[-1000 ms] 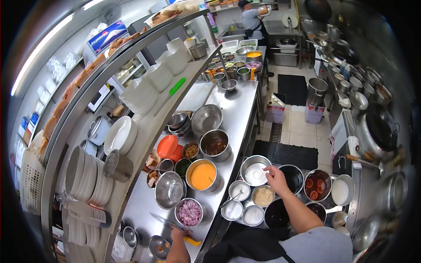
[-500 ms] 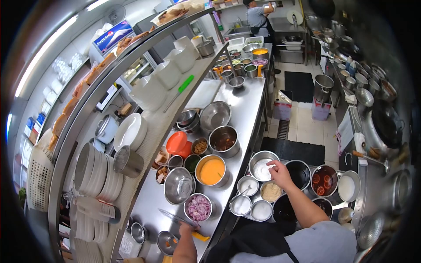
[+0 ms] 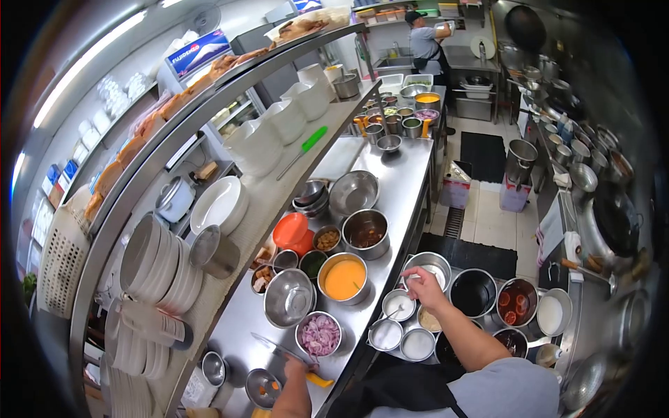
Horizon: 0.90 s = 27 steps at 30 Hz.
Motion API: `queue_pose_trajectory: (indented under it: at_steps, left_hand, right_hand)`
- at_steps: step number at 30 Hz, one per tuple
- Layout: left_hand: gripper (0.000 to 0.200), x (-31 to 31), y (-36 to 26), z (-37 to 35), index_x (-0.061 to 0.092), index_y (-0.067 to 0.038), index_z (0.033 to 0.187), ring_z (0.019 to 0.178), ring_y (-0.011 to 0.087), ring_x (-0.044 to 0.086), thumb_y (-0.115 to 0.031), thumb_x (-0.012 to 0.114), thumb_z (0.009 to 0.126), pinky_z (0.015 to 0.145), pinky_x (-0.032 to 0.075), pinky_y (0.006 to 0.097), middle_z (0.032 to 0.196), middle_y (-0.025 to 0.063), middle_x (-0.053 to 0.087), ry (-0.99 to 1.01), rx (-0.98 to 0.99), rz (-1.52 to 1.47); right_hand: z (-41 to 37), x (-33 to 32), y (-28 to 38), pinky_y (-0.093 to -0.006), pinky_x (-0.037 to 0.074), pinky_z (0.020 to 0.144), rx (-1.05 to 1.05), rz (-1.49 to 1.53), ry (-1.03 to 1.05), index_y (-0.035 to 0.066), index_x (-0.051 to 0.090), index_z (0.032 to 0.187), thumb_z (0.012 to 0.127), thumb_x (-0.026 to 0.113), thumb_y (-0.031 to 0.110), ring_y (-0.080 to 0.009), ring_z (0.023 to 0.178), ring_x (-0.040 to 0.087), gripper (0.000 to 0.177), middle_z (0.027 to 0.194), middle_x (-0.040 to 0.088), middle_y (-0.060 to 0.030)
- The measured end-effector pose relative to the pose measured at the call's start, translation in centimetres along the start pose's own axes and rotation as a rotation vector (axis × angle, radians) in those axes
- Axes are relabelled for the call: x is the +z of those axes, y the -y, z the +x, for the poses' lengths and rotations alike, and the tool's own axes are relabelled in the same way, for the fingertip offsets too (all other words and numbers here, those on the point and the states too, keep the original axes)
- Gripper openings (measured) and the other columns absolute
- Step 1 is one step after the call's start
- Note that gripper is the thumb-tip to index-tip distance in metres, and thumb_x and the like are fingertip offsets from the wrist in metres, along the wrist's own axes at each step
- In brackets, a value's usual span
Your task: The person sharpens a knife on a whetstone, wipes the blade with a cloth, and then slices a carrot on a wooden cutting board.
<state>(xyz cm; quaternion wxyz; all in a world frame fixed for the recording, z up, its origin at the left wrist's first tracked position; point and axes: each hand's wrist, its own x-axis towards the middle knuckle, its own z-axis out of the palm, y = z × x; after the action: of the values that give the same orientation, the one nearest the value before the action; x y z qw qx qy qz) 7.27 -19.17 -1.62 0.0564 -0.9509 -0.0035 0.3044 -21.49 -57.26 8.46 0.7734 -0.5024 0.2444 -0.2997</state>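
Observation:
My right hand hovers over the near-left rim of a steel pot of white powder, fingers drawn together; anything between them is too small to make out. Below it are a pot of white grains with a spoon and a pot of tan granules, partly behind my forearm. My left hand is low over the steel counter, fingers curled and partly hidden, at a thin metal tool. A yellow handle shows beside that hand. Sliced red onions fill a bowl just beyond it.
A pot of orange liquid and an empty steel bowl stand on the counter. The shelf on the left carries stacked plates and a green-handled tool. Another person stands at the back.
My right hand has moved left across the pot of white powder to its near-left rim. My left hand stays by the thin metal tool. The whole view has shifted slightly.

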Motion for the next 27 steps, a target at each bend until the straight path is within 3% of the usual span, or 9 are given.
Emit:
queue_pose_trajectory:
  at_steps: [10, 14, 17, 20, 23, 26, 27]
  left_hand:
    - [0.157, -0.3, -0.6, 1.2, -0.011, -0.004, 0.157, 0.126, 0.0301, 0.06, -0.046, 0.098, 0.053, 0.104, 0.05, 0.0383, 0.141, 0.0176, 0.057, 0.007, -0.001, 0.058]
    - [0.164, -0.8, -1.0, 2.5, -0.021, -0.002, 0.154, 0.13, 0.0306, 0.056, -0.05, 0.097, 0.052, 0.106, 0.048, 0.0375, 0.147, 0.0183, 0.05, 0.095, -0.008, 0.046]
    - [0.164, -0.3, -1.2, 2.3, -0.025, -0.002, 0.152, 0.129, 0.0285, 0.057, -0.048, 0.098, 0.053, 0.107, 0.047, 0.0367, 0.142, 0.0177, 0.056, 0.054, -0.067, 0.088]
    - [0.164, -1.1, -1.0, 1.1, -0.025, -0.002, 0.153, 0.127, 0.0281, 0.059, -0.047, 0.098, 0.053, 0.107, 0.047, 0.037, 0.141, 0.0172, 0.057, 0.098, -0.06, 0.031]
    - [0.163, 0.5, -0.5, 3.5, -0.023, -0.002, 0.153, 0.126, 0.0279, 0.06, -0.048, 0.098, 0.053, 0.105, 0.049, 0.0372, 0.14, 0.017, 0.058, 0.04, -0.05, 0.094]
    - [0.163, 0.0, -0.6, 2.3, -0.021, -0.002, 0.154, 0.125, 0.0276, 0.06, -0.049, 0.098, 0.053, 0.104, 0.05, 0.0371, 0.14, 0.0167, 0.058, 0.068, -0.062, 0.04]
    - [0.163, -0.5, -0.8, 1.4, -0.021, -0.004, 0.154, 0.126, 0.0277, 0.06, -0.049, 0.097, 0.053, 0.104, 0.05, 0.0372, 0.141, 0.0165, 0.057, 0.069, -0.078, 0.037]
  right_hand:
    - [-1.2, 1.6, 1.1, -0.0262, 0.049, 0.059, 0.12, -0.105, 0.143, 0.004, 0.066, 0.108, 0.098, 0.057, 0.012, -0.004, 0.05, 0.042, 0.016, 0.059, 0.046, 0.0054]
    - [-1.0, 3.0, 0.3, -0.0265, 0.051, 0.058, 0.125, 0.037, 0.181, 0.003, 0.066, 0.108, 0.097, 0.059, 0.014, -0.0045, 0.052, 0.044, 0.017, 0.066, 0.05, 0.0038]
    - [-0.3, 4.3, 0.4, -0.0261, 0.051, 0.058, 0.088, -0.062, 0.269, 0.003, 0.065, 0.109, 0.097, 0.059, 0.015, -0.0052, 0.052, 0.046, 0.018, 0.068, 0.052, 0.0036]
    - [-0.8, 4.6, -0.9, -0.0253, 0.051, 0.058, 0.096, 0.039, 0.283, 0.003, 0.065, 0.11, 0.097, 0.06, 0.015, -0.0057, 0.057, 0.051, 0.019, 0.07, 0.054, 0.0033]
    - [-0.3, 4.7, -1.5, -0.0242, 0.05, 0.058, 0.063, -0.134, 0.311, 0.004, 0.066, 0.109, 0.096, 0.06, 0.014, -0.006, 0.06, 0.055, 0.018, 0.072, 0.056, 0.0025]
    - [0.0, 4.1, -1.5, -0.0242, 0.05, 0.057, 0.033, -0.114, 0.177, 0.004, 0.067, 0.108, 0.096, 0.06, 0.013, -0.0061, 0.056, 0.053, 0.017, 0.071, 0.056, 0.0019]
    - [0.1, 3.7, -1.1, -0.0241, 0.049, 0.058, 0.122, 0.071, 0.141, 0.003, 0.066, 0.11, 0.096, 0.059, 0.011, -0.0051, 0.054, 0.05, 0.018, 0.068, 0.054, 0.0025]
